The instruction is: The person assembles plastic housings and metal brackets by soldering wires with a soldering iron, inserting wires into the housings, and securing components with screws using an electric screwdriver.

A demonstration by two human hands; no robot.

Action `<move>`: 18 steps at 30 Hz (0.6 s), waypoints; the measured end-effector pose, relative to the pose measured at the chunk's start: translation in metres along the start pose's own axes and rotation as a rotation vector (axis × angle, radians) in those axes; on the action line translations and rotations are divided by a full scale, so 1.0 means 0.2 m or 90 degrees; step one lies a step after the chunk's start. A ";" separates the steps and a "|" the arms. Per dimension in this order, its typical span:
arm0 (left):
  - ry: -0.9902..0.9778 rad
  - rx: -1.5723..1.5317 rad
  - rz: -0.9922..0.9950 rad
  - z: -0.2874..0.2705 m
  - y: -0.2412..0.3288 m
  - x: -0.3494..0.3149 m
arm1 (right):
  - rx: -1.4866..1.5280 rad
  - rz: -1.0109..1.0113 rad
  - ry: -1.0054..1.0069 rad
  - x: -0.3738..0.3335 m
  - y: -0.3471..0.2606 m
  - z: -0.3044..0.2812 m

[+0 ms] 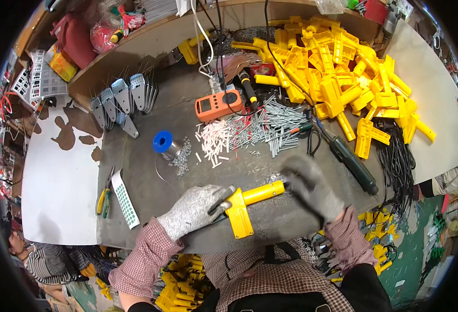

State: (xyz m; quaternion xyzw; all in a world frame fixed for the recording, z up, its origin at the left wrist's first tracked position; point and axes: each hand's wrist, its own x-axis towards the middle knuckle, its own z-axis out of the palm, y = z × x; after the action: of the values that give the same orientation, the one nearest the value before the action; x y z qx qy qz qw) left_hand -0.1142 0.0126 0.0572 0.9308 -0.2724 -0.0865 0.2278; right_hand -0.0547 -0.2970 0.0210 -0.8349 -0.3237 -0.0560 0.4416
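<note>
In my left hand [200, 208], which wears a grey knit glove, is a yellow plastic tool housing [241, 216] with a boxy body and a tubular handle. The fingers close round its left end, and the tube points right, over the near part of the bench. My gloved right hand [315, 187] is smeared by motion beside the tube's far end. A dark piece shows at that tube end. Whether the right fingers grip it, I cannot make out. Behind the hands lie loose long screws [278, 125] and small pale tubes [213, 138].
A large heap of yellow housings [338, 67] fills the back right. An electric screwdriver [351, 164] and black cables [398, 161] lie at right. An orange meter [218, 105] and solder spool [165, 145] stand mid-bench. Pliers [104, 197], a sticker strip [125, 200] and metal brackets [122, 96] are left.
</note>
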 end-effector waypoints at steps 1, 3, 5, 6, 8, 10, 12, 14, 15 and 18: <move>0.006 -0.018 -0.065 -0.02 0.02 0.06 | -0.094 0.044 -0.035 0.08 0.04 -0.04; 0.050 0.034 -0.106 -0.03 0.01 0.24 | -0.193 0.087 -0.062 0.21 0.08 -0.10; 0.269 0.165 0.008 0.03 -0.08 0.51 | -0.532 0.026 -0.145 0.33 0.24 -0.03; 0.251 0.214 -0.061 0.08 -0.13 0.62 | -0.582 0.035 -0.201 0.37 0.27 0.00; 0.217 0.185 -0.132 0.14 -0.17 0.74 | -0.626 -0.036 -0.246 0.39 0.31 0.02; 0.181 0.179 -0.132 0.15 -0.16 0.77 | -0.698 -0.076 -0.236 0.35 0.28 0.02; 0.203 0.102 -0.113 0.12 -0.16 0.81 | -0.650 -0.130 -0.232 0.34 0.34 0.02; 0.220 0.025 -0.111 0.14 -0.22 0.79 | -0.617 -0.157 -0.221 0.36 0.28 0.02; 0.305 -0.123 -0.073 0.15 -0.27 0.77 | -0.605 -0.165 -0.238 0.38 0.25 0.01; 0.146 -0.426 -0.198 0.03 -0.06 0.70 | -0.548 -0.048 -0.265 0.35 0.26 -0.14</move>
State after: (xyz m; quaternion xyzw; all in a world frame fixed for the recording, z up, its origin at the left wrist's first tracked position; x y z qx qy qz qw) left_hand 0.0071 -0.0576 0.0404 0.8389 -0.0573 -0.0992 0.5321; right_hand 0.0360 -0.3062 0.0275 -0.9230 -0.3828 -0.0322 -0.0209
